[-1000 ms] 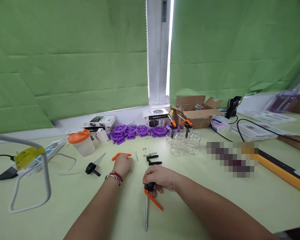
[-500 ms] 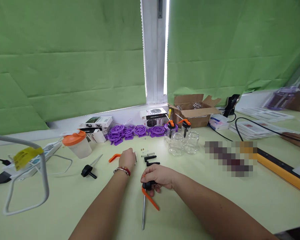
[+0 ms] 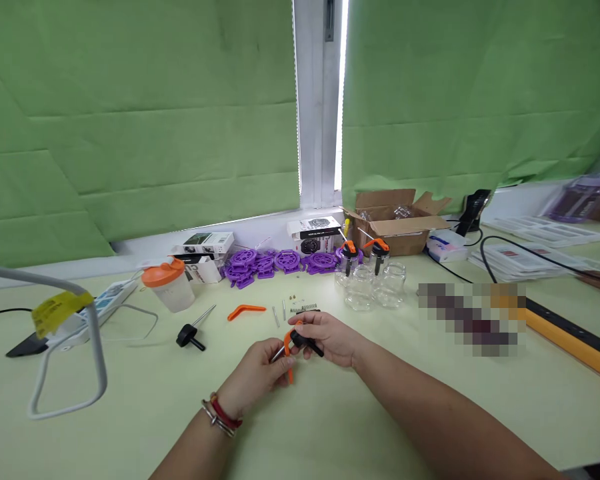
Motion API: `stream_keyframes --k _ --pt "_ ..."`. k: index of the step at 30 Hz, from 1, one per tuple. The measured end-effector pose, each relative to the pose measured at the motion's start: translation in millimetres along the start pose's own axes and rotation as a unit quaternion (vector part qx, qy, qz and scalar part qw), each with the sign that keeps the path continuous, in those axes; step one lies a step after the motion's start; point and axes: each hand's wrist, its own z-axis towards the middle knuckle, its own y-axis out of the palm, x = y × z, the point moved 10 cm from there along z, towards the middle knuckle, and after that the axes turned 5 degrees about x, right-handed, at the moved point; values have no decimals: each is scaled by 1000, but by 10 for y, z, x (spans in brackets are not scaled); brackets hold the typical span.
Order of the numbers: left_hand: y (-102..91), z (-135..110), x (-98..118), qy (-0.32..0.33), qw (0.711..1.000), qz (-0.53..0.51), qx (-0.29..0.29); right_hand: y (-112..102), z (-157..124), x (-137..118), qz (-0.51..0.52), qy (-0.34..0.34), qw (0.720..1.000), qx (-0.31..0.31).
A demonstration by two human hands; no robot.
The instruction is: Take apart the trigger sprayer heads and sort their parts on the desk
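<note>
Head camera, watched from my remote seat, shows green sheeting [image 3: 180, 100] hung across the far side, split by a bright vertical gap. Below it spreads the pale worktop [image 3: 330, 433]. At far right of centre I see an open cardboard box [image 3: 405, 243]; at left, a white power strip [image 3: 111, 297] lies behind a bent tube frame [image 3: 99, 360] with a yellow tag. Purple wheel-shaped parts [image 3: 243, 261] are heaped along the far side, and clear glass jars [image 3: 360, 297] stand together to the right of them. Both of my operator's hands meet near the centre, closed on one cap assembly held off the worktop. The left hand [image 3: 256, 373] pinches its metal rod and orange lever, while the right hand [image 3: 330, 339] grips the black cap end [image 3: 299, 338]; whether the fingertips touch each other I cannot tell. Left of the hands and a little farther off sits an orange-lidded cup [image 3: 180, 297], then, nearer, a spare black cap with a rod [image 3: 186, 335]. A loose orange lever [image 3: 247, 309] lies just beyond the left hand. Smallest of all, beyond the hands, are coil springs [image 3: 306, 309], two metal pins [image 3: 276, 317] and tiny brass-coloured bits [image 3: 293, 297].
</note>
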Motion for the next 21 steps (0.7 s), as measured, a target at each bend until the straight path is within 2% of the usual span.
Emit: stream_keyframes --k 3,5,9,12,14,16,19,21 --pt "-50 25 -21 10 1000 -1 25 56 -16 9 -6 0 1000 -18" --pt "-99 40 -22 16 999 15 37 21 -11 -29 -9 -11 1000 -3" --pt "-231 32 -45 8 997 39 72 -190 19 -141 -5 -36 997 62" --pt "-318 29 -58 8 997 30 76 -313 37 -198 4 -49 995 86" --pt "-457 37 -103 4 995 37 95 -372 45 -211 11 -55 993 101" --pt "-692 41 -200 -20 986 73 146 -408 46 -207 15 -58 991 117" --pt "-1078 1 -381 -84 956 149 240 -368 41 -174 10 -51 993 111" --pt "-1184 -12 -505 -129 945 153 259 -311 31 -147 -1 -41 995 96"
